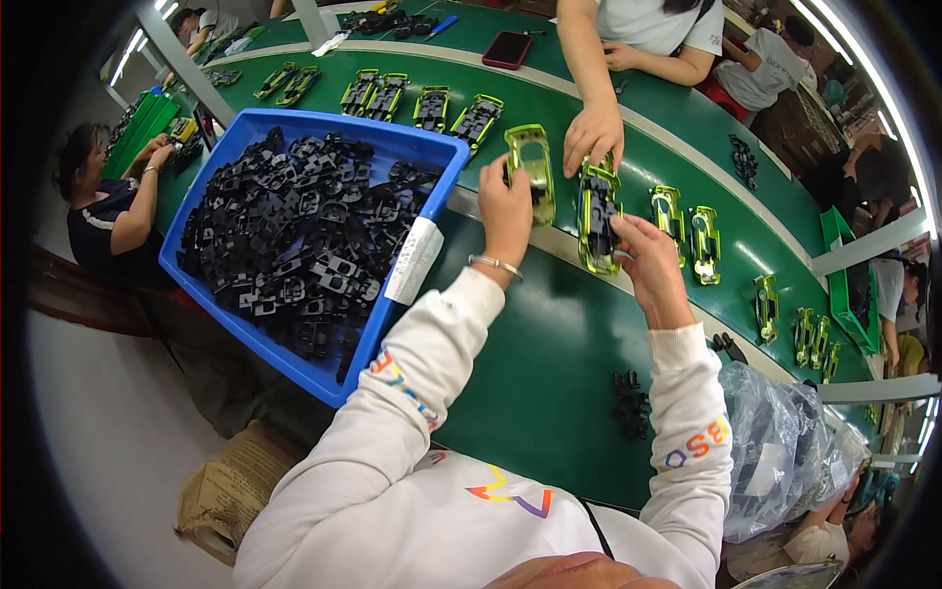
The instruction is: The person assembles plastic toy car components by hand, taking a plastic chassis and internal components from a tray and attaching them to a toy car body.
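My left hand (504,211) is closed on the edge of a lime-green toy car body shell (542,147), which is tilted upright. In my right hand (653,263), thumb and fingers pinch the side of a second green toy car body (597,236) with black parts inside it. A co-worker's hand (595,133) reaches down from the far side to the top end of this second body; whether it grips or only touches cannot be made out. More green car bodies (668,221) lie just right of it on the green belt.
A blue bin (453,157) full of black plastic parts (294,226) stands at my left. Several green car bodies (432,108) line the belt beyond it. Loose black pieces (630,402) and a clear plastic bag (775,452) are at my right. A phone (507,49) lies across the table.
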Demonstrator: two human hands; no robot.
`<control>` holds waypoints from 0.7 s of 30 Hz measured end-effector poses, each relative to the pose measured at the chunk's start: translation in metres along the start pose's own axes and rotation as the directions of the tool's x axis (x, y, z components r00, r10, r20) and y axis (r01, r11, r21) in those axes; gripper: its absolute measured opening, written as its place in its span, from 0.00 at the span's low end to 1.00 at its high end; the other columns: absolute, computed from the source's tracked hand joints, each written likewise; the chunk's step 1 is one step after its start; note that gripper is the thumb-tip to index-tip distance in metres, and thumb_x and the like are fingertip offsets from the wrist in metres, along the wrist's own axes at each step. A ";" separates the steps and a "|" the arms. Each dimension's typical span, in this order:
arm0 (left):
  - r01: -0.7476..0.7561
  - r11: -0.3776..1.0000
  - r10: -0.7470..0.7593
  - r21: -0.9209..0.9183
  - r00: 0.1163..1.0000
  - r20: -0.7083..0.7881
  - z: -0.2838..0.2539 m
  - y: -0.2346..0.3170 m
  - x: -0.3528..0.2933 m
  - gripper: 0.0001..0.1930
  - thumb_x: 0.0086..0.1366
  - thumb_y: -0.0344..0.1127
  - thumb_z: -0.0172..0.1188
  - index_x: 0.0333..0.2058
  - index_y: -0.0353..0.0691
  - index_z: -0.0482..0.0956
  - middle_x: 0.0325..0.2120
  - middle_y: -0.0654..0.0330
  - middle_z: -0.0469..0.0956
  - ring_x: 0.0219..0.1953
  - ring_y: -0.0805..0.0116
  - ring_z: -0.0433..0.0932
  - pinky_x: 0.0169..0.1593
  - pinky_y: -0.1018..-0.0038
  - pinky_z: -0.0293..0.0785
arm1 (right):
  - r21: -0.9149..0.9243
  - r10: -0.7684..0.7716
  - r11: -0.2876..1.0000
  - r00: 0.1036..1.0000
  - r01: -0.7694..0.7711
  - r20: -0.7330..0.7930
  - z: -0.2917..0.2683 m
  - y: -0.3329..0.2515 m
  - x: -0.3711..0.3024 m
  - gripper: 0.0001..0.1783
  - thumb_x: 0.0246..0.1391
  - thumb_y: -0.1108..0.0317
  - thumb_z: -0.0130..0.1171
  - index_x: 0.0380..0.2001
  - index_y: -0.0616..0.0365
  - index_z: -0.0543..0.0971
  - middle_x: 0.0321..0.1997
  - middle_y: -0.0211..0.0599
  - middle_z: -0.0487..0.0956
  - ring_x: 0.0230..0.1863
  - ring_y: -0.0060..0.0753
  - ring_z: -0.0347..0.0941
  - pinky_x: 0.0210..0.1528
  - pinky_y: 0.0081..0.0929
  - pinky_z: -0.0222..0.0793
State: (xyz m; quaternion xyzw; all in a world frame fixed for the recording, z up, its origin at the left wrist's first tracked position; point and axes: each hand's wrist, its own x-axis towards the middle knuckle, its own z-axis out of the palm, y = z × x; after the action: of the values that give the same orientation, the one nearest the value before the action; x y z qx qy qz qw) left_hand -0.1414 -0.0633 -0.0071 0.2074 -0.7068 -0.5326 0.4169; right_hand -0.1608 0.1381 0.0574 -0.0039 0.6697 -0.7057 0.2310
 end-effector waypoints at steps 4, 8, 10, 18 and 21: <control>0.219 0.959 -0.194 -0.178 0.970 0.145 -0.038 0.009 -0.051 0.15 0.66 0.32 0.52 0.48 0.29 0.74 0.42 0.49 0.76 0.44 0.56 0.76 0.49 0.66 0.72 | 0.078 0.035 0.996 0.999 -0.036 0.019 0.028 0.004 0.038 0.11 0.57 0.61 0.67 0.40 0.54 0.82 0.34 0.21 0.80 0.32 0.18 0.71 0.34 0.19 0.66; 0.477 0.790 -0.377 -0.384 0.873 0.310 -0.083 0.041 -0.091 0.14 0.68 0.29 0.51 0.50 0.31 0.71 0.43 0.54 0.77 0.42 0.69 0.77 0.47 0.73 0.75 | -0.088 -0.015 0.996 1.000 0.015 0.001 0.066 0.008 0.078 0.12 0.56 0.61 0.66 0.40 0.54 0.82 0.34 0.24 0.81 0.32 0.22 0.71 0.34 0.22 0.66; 0.500 0.707 -0.368 -0.500 0.864 0.343 -0.090 0.031 -0.107 0.15 0.69 0.27 0.50 0.53 0.32 0.67 0.43 0.58 0.77 0.41 0.76 0.76 0.46 0.78 0.75 | -0.174 -0.045 0.984 0.998 0.038 -0.036 0.088 0.011 0.106 0.12 0.56 0.61 0.67 0.39 0.56 0.83 0.33 0.26 0.81 0.32 0.24 0.72 0.33 0.24 0.67; 0.515 0.667 -0.371 -0.538 0.856 0.360 -0.086 0.036 -0.104 0.19 0.68 0.28 0.50 0.57 0.31 0.64 0.44 0.55 0.77 0.41 0.73 0.76 0.46 0.75 0.75 | -0.237 -0.159 0.964 0.973 0.117 -0.165 0.095 0.025 0.172 0.16 0.54 0.63 0.68 0.37 0.67 0.83 0.26 0.33 0.80 0.24 0.26 0.75 0.25 0.28 0.73; 0.601 0.645 -0.435 -0.472 0.797 0.419 -0.091 0.039 -0.105 0.21 0.67 0.30 0.51 0.57 0.32 0.64 0.41 0.56 0.76 0.38 0.72 0.75 0.44 0.74 0.75 | -0.604 -0.231 0.784 0.970 0.141 -0.072 0.095 0.015 0.161 0.20 0.54 0.60 0.68 0.41 0.67 0.82 0.31 0.37 0.81 0.31 0.31 0.78 0.33 0.31 0.76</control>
State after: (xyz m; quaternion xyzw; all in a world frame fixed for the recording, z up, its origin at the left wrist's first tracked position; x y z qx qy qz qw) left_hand -0.0022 -0.0247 -0.0019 0.1904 -0.4671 -0.8426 0.1885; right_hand -0.2700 -0.0050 0.0040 -0.0920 0.8680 -0.4779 0.0989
